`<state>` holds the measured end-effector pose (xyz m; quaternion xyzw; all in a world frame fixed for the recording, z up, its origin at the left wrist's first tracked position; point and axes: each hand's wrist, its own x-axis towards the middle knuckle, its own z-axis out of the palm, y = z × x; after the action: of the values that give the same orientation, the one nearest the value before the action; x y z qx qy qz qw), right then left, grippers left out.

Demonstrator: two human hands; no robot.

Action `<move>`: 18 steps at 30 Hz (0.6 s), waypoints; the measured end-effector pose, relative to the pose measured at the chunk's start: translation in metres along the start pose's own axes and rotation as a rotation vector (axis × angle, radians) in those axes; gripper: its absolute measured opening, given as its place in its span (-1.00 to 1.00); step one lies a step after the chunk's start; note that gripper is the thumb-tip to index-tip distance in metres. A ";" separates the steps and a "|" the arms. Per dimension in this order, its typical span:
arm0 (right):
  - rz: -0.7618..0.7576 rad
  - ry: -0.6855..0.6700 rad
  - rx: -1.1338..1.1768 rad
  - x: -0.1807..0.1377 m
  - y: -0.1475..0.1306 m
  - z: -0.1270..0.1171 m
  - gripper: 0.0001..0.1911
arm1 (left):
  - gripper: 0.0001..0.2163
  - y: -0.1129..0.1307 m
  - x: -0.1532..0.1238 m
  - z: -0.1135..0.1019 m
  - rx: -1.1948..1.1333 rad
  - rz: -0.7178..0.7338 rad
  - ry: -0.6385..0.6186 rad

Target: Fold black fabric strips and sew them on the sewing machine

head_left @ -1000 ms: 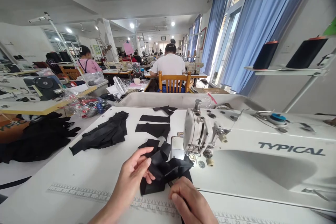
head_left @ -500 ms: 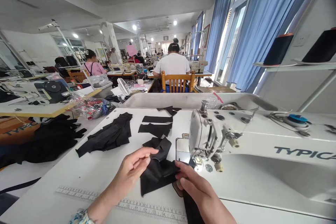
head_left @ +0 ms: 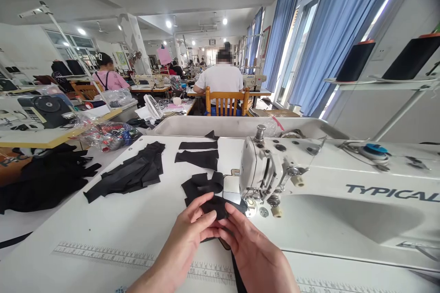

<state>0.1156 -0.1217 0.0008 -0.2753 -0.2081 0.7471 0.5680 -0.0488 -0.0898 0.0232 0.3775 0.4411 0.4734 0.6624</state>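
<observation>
Head view: since a moment ago my two hands have come close together. My left hand (head_left: 187, 233) and right hand (head_left: 254, 252) now pinch the soft folded black cloth strip (head_left: 220, 206) between them, the fingers (head_left: 208, 216) curved and almost closed, just before the white metal sewing machine head (head_left: 264, 169) on the long white desk (head_left: 103, 224).

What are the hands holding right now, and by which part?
The left hand and right hand hold black fabric by a fold at the fingertips.
</observation>
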 end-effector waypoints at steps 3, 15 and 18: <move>0.009 -0.006 -0.004 -0.001 0.001 -0.002 -0.50 | -0.32 -0.001 0.001 0.004 -0.114 0.008 0.051; 0.017 0.034 -0.105 -0.009 0.000 0.009 -0.64 | -0.38 0.005 -0.006 -0.002 0.011 0.137 0.135; 0.042 -0.006 -0.141 -0.007 0.000 0.018 -0.63 | -0.40 0.005 -0.009 -0.001 0.073 0.156 0.108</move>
<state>0.1058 -0.1282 0.0159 -0.3169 -0.2561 0.7431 0.5308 -0.0532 -0.0974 0.0296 0.4083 0.4624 0.5271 0.5845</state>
